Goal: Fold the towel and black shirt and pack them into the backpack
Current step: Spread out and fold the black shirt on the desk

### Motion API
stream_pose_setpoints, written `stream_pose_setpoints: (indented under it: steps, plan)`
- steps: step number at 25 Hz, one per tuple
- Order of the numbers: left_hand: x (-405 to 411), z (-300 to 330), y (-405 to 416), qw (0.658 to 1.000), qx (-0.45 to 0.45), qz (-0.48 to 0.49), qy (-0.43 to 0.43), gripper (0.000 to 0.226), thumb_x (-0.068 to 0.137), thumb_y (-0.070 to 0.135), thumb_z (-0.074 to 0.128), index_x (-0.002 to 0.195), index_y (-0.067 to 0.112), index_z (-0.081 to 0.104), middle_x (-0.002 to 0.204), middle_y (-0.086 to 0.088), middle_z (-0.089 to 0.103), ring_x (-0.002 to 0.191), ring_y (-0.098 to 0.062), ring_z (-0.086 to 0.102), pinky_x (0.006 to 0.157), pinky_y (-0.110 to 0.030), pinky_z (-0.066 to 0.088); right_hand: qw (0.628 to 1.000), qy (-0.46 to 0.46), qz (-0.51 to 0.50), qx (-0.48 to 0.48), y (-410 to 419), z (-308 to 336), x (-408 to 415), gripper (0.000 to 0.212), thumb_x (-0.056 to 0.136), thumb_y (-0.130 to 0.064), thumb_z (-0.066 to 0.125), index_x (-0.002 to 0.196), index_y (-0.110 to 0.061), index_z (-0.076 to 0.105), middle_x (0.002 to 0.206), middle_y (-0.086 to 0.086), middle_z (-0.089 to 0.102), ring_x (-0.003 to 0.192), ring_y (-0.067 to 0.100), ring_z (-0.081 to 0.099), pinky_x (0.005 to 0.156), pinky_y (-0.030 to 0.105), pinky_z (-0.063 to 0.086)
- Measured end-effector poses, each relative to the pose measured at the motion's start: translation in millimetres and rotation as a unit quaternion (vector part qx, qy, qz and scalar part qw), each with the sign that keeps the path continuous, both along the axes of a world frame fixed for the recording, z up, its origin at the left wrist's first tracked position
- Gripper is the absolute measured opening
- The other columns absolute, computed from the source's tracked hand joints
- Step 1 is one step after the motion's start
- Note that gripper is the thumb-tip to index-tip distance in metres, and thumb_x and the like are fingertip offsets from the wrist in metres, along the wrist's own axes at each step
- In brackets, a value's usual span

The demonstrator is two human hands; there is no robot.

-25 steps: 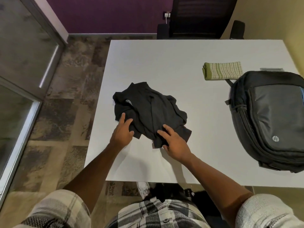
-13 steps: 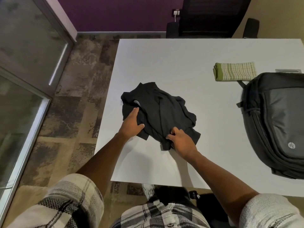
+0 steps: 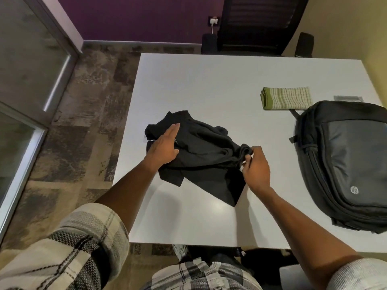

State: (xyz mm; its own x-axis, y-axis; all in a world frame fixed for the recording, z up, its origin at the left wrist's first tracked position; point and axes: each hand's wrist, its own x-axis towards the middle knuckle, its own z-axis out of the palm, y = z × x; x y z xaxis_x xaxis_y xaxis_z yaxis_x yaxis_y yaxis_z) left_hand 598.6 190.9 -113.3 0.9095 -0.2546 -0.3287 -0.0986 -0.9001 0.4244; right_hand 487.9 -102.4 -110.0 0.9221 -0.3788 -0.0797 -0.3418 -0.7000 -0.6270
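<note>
While lying rumpled near the left edge of the white tabletop (image 3: 209,80), black shirt (image 3: 201,155) pressed flat by left hand (image 3: 162,146), grip open, fingers straight; right hand (image 3: 256,168) grip pinched shut on bunched cloth at shirt's right side; folded green-striped towel (image 3: 285,98) well apart, toward far right, just beside top of dark backpack (image 3: 351,162) lying flat on its back
</note>
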Motion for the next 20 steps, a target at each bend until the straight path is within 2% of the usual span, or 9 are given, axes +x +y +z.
stream_pose_setpoints:
  steps: [3,5,7,8,10,12,14,17,20]
  plan:
    - [8.0,-2.6,-12.4,0.998,0.016,-0.018,0.059,0.081,0.097,0.031,0.059,0.158,0.026,0.007,0.137,-0.013,0.049,0.119,-0.032,0.056,0.103,-0.047,0.046,1.000,0.005,-0.011,-0.017,-8.3,4.9,8.0,0.005,0.103,-0.019,0.041,0.100,-0.022,0.040,0.086,-0.001,0.056,0.070,0.024,0.053,0.065,0.034,0.037]
    - [8.1,-4.1,-15.3,0.991,0.102,-0.070,0.044,0.059,0.097,0.030,0.059,0.149,0.018,0.033,0.127,-0.014,0.050,0.109,-0.033,0.058,0.095,-0.044,0.050,0.999,0.031,-0.015,-0.035,-12.8,0.8,9.1,0.005,0.101,-0.018,0.045,0.099,-0.021,0.042,0.088,-0.001,0.056,0.072,0.024,0.052,0.067,0.034,0.038]
    - [6.2,-3.8,-15.9,0.990,0.130,-0.056,0.006,0.026,0.097,0.026,0.058,0.122,0.015,0.058,0.117,-0.011,0.051,0.095,-0.027,0.058,0.081,-0.038,0.048,0.994,0.097,0.025,-0.038,-23.7,-9.5,8.0,0.003,0.097,-0.017,0.052,0.097,-0.018,0.049,0.092,0.000,0.058,0.079,0.026,0.055,0.068,0.035,0.041]
    - [5.7,-1.2,-16.1,0.993,0.116,-0.026,-0.007,0.016,0.098,0.025,0.057,0.110,0.015,0.062,0.112,-0.008,0.051,0.087,-0.023,0.054,0.074,-0.035,0.045,0.987,0.145,0.065,-0.039,-29.1,-13.6,7.4,0.006,0.092,-0.013,0.055,0.096,-0.016,0.053,0.094,0.003,0.060,0.084,0.028,0.057,0.070,0.036,0.045]
    - [6.6,4.1,-13.9,0.996,0.072,0.031,-0.039,0.015,0.099,0.025,0.055,0.098,0.014,0.064,0.102,-0.004,0.048,0.079,-0.020,0.051,0.069,-0.033,0.041,0.963,0.225,0.141,-0.050,-38.7,-22.1,4.6,0.021,0.081,-0.004,0.056,0.093,-0.020,0.064,0.101,0.007,0.065,0.098,0.034,0.059,0.079,0.040,0.053]
    - [9.1,15.2,-12.9,0.995,0.038,0.048,-0.084,0.015,0.099,0.025,0.054,0.096,0.013,0.063,0.101,-0.004,0.048,0.082,-0.022,0.054,0.071,-0.034,0.045,0.959,0.229,0.163,-0.047,-42.3,-26.5,2.4,0.037,0.076,0.000,0.054,0.078,-0.036,0.063,0.101,0.003,0.068,0.101,0.035,0.060,0.086,0.040,0.054]
    - [11.2,31.8,-17.8,0.991,-0.004,0.061,-0.116,0.014,0.098,0.025,0.053,0.095,0.015,0.062,0.103,-0.005,0.049,0.085,-0.021,0.053,0.075,-0.034,0.047,0.969,0.186,0.159,-0.023,-38.8,-26.1,8.4,0.042,0.074,0.003,0.053,0.074,-0.039,0.059,0.099,0.000,0.067,0.100,0.033,0.060,0.085,0.040,0.054]
    - [10.9,59.7,-32.4,0.980,-0.086,0.111,-0.140,0.012,0.096,0.023,0.052,0.093,0.017,0.062,0.103,-0.004,0.056,0.089,-0.023,0.057,0.083,-0.036,0.049,0.978,0.104,0.183,0.003,-12.5,0.3,25.8,0.027,0.083,-0.010,0.064,0.105,-0.026,0.067,0.110,0.003,0.066,0.105,0.030,0.060,0.092,0.037,0.050]
    - [9.0,89.0,-45.9,0.964,-0.153,0.145,-0.165,0.013,0.096,0.020,0.053,0.095,0.016,0.066,0.101,-0.004,0.065,0.093,-0.023,0.061,0.087,-0.037,0.051,0.974,0.077,0.209,0.050,23.3,37.1,44.7,0.060,0.080,-0.042,0.075,0.133,-0.020,0.056,0.131,0.003,0.060,0.119,0.024,0.056,0.102,0.039,0.047]
